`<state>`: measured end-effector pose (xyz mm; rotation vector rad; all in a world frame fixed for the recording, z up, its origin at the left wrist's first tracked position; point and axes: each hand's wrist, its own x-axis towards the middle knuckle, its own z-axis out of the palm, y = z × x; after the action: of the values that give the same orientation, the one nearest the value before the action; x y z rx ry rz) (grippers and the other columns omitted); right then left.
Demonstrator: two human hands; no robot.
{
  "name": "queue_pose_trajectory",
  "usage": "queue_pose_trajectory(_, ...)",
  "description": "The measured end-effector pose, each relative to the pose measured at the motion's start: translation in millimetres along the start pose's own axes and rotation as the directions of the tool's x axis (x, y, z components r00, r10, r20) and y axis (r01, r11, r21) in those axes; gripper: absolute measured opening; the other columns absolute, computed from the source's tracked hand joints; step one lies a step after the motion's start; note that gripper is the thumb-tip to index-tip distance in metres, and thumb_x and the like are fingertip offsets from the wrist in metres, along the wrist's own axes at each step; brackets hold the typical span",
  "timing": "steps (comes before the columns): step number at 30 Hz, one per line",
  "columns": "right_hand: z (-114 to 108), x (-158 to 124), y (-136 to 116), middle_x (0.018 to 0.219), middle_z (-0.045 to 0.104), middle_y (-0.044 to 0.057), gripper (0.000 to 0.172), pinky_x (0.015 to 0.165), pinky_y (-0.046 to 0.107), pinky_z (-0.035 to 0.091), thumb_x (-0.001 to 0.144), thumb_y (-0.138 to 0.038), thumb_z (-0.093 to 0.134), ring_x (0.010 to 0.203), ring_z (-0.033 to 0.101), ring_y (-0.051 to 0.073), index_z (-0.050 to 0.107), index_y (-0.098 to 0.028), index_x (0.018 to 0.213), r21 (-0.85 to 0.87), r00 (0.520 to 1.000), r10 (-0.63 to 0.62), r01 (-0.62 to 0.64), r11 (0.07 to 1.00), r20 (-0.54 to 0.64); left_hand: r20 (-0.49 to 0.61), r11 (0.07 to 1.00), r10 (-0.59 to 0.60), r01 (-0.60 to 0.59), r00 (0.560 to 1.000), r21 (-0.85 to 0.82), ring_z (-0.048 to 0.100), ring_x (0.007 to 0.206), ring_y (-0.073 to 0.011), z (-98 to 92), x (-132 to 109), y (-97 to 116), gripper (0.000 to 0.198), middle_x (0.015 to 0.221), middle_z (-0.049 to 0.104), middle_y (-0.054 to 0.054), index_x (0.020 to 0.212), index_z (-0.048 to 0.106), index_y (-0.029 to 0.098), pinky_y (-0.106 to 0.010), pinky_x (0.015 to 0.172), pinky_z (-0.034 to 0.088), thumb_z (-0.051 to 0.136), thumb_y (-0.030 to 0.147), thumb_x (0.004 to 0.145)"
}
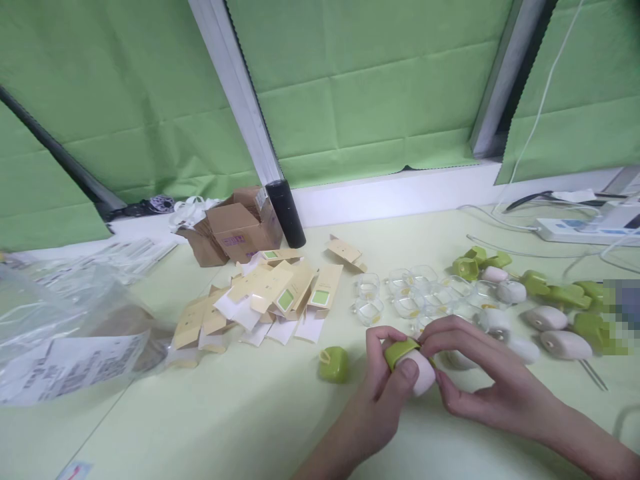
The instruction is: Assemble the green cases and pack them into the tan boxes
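Observation:
My left hand (387, 390) is closed around a white rounded case (419, 373), its thumb pressed on the front. A green soft cover (399, 352) sits over the top of this case, partly hidden by my fingers. My right hand (477, 380) pinches the right edge of the cover and case, with fingers above and thumb below. Left of my hands, a green covered case (334, 365) with a pale loop lies on the table. Beyond my right hand are several white cases (565, 345) and green covers (533, 283).
Clear plastic cases (370, 310) stand in rows behind my hands. Flattened cream boxes (270, 287) are piled left of them. A brown carton (245, 227) and black cylinder (286, 213) stand by the wall. A plastic bag (75, 320) lies left; tweezers (594, 375) and a power strip (570, 230) are right.

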<state>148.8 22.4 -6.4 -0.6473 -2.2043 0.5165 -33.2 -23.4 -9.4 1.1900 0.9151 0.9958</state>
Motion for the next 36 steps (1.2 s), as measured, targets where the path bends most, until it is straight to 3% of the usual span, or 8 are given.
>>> queue_pose_trajectory(10, 4.1, 2.3, -7.1, 0.085, 0.057, 0.003, 0.035, 0.067, 0.031, 0.05, 0.071, 0.001, 0.048, 0.079, 0.059, 0.018, 0.052, -0.023, 0.095, 0.066, 0.999, -0.025, 0.027, 0.997, -0.041, 0.007, 1.0, 0.009, -0.009, 1.0, 0.026, 0.034, 0.062, -0.009, 3.1, 1.6, 0.1, 0.024, 0.079, 0.041, 0.004, 0.1, 0.034, 0.023, -0.022, 0.06, 0.029, 0.042, 0.043, 0.089)
queue_pose_trajectory(19, 3.6, -0.4, -5.7, 0.087, 0.057, 0.003, 0.037, 0.07, 0.031, 0.05, 0.073, 0.002, 0.049, 0.082, 0.059, 0.018, 0.052, -0.024, 0.098, 0.103, 1.0, -0.018, 0.019, 0.995, -0.017, 0.007, 0.998, 0.043, -0.043, 0.999, -0.044, 0.038, 0.062, -0.0073, 3.1, 5.0, 0.6, 0.035, 0.08, 0.047, 0.004, 0.099, 0.033, 0.022, -0.021, 0.057, 0.029, 0.045, 0.052, 0.086)
queue_pose_trajectory(24, -2.5, -0.1, -5.6, 0.114, 0.052, 0.008, 0.068, 0.088, 0.037, 0.047, 0.066, -0.001, 0.052, 0.107, 0.052, 0.024, 0.038, -0.026, 0.127, 0.15, 0.991, 0.021, -0.04, 0.988, 0.13, 0.101, 0.976, -0.007, 0.029, 0.995, -0.215, 0.043, 0.059, -0.0079, 3.6, 6.3, -7.8, 0.059, 0.086, 0.055, 0.0, 0.106, 0.03, 0.023, -0.019, 0.048, 0.026, 0.058, 0.062, 0.071)
queue_pose_trajectory(26, -3.1, 1.3, -5.6, 0.123, 0.049, 0.008, 0.077, 0.093, 0.039, 0.044, 0.062, -0.005, 0.059, 0.116, 0.046, 0.027, 0.034, -0.028, 0.132, 0.162, 0.983, 0.011, -0.041, 0.986, 0.182, 0.113, 0.943, -0.07, 0.103, 0.991, -0.317, 0.046, 0.06, -0.0096, 5.3, 7.2, -11.4, 0.056, 0.086, 0.057, -0.001, 0.102, 0.032, 0.024, -0.019, 0.045, 0.024, 0.053, 0.064, 0.07)
queue_pose_trajectory(29, 0.2, 3.0, -5.1, 0.118, 0.055, 0.003, 0.068, 0.092, 0.037, 0.044, 0.068, -0.012, 0.067, 0.111, 0.049, 0.024, 0.04, -0.033, 0.126, 0.179, 0.977, -0.007, -0.032, 0.983, 0.213, 0.126, 0.885, -0.133, 0.175, 0.983, -0.431, 0.044, 0.057, -0.009, 6.9, 9.1, -12.4, 0.045, 0.085, 0.057, -0.001, 0.093, 0.033, 0.024, -0.019, 0.044, 0.022, 0.05, 0.061, 0.072)
queue_pose_trajectory(33, 7.0, 2.1, -4.9, 0.106, 0.061, 0.002, 0.039, 0.076, 0.032, 0.049, 0.084, -0.022, 0.06, 0.096, 0.057, 0.02, 0.049, -0.035, 0.119, 0.243, 0.967, 0.174, -0.218, 0.945, 0.188, 0.157, 0.856, -0.155, 0.212, 0.975, -0.472, 0.036, 0.045, -0.0036, 5.5, 11.7, -11.4, 0.038, 0.082, 0.056, 0.001, 0.085, 0.031, 0.024, -0.019, 0.043, 0.018, 0.053, 0.052, 0.072)
queue_pose_trajectory(36, 8.6, 1.7, -6.0, 0.104, 0.062, 0.003, 0.029, 0.079, 0.035, 0.049, 0.086, -0.03, 0.059, 0.095, 0.058, 0.02, 0.055, -0.033, 0.115, 0.326, 0.939, 0.279, -0.333, 0.885, 0.203, 0.192, 0.833, -0.178, 0.251, 0.965, -0.493, 0.038, 0.044, -0.0042, 3.3, 12.5, -13.3, 0.033, 0.08, 0.055, 0.0, 0.084, 0.032, 0.023, -0.02, 0.043, 0.018, 0.048, 0.05, 0.075)
